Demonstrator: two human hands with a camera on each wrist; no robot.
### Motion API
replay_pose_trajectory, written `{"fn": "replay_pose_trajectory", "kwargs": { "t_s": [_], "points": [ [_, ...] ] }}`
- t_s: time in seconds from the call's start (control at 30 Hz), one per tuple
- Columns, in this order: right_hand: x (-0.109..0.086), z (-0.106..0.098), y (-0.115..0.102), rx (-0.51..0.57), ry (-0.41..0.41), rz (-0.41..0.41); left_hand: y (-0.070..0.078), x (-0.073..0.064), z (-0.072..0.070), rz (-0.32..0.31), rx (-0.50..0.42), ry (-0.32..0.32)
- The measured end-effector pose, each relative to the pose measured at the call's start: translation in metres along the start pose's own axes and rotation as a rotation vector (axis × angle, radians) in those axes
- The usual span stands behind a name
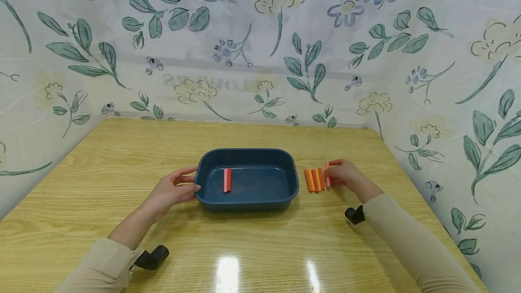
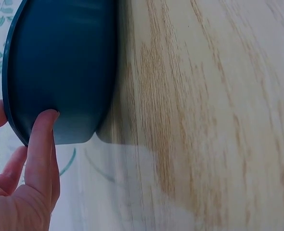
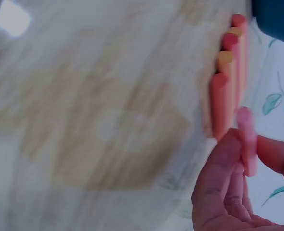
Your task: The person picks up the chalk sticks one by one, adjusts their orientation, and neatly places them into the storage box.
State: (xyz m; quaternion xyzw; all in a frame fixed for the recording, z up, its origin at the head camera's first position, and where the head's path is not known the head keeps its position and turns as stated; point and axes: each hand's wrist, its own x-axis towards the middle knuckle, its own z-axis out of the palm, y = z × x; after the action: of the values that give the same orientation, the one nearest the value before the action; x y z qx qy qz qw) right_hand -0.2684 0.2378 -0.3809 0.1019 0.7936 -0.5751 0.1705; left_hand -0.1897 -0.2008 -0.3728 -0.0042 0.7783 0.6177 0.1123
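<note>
A dark blue rectangular tub [image 1: 246,206] stands on the table, with a pink stick [image 1: 225,181] and a red stick [image 1: 229,180] side by side inside it. My left hand [image 1: 172,190] grips the tub's left end; in the left wrist view one fingertip rests on the outer wall and another digit is at the rim. To the tub's right, my right hand [image 1: 343,174] pinches another short, round, chalk-like pink stick [image 3: 247,139] between thumb and fingers. Just left of that hand lies a row of several red and orange sticks [image 1: 314,180].
The wooden table [image 1: 252,248] carries the tub and sticks. Floral cloth [image 1: 260,58] hangs behind it and along both sides. A black wrist mount [image 1: 152,257] sticks out at the left sleeve, another black mount [image 1: 355,215] at the right.
</note>
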Motion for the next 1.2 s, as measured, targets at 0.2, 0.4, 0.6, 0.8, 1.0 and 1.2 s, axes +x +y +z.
{"fn": "replay_pose_trajectory", "kwargs": {
  "t_s": [0.2,0.4,0.6,0.8,1.0,1.2],
  "points": [
    [-0.008,0.006,-0.016,0.083,0.020,0.008,0.000,-0.001,0.000,0.002,-0.002,0.001],
    [-0.013,0.017,-0.031,0.119,0.003,0.001,0.000,-0.001,-0.001,0.001,-0.001,0.001],
    [-0.014,0.029,-0.042,0.137,-0.014,-0.028,-0.001,0.000,0.000,0.001,-0.002,-0.001],
    [-0.015,0.043,-0.057,0.153,-0.035,-0.054,0.001,-0.001,-0.001,0.006,-0.004,-0.004],
    [-0.014,0.060,-0.071,0.170,-0.050,-0.054,0.003,0.000,-0.002,0.011,-0.002,-0.007],
    [-0.013,0.076,-0.081,0.180,-0.096,-0.051,0.002,0.001,-0.002,0.010,0.000,-0.011]
  ]
}}
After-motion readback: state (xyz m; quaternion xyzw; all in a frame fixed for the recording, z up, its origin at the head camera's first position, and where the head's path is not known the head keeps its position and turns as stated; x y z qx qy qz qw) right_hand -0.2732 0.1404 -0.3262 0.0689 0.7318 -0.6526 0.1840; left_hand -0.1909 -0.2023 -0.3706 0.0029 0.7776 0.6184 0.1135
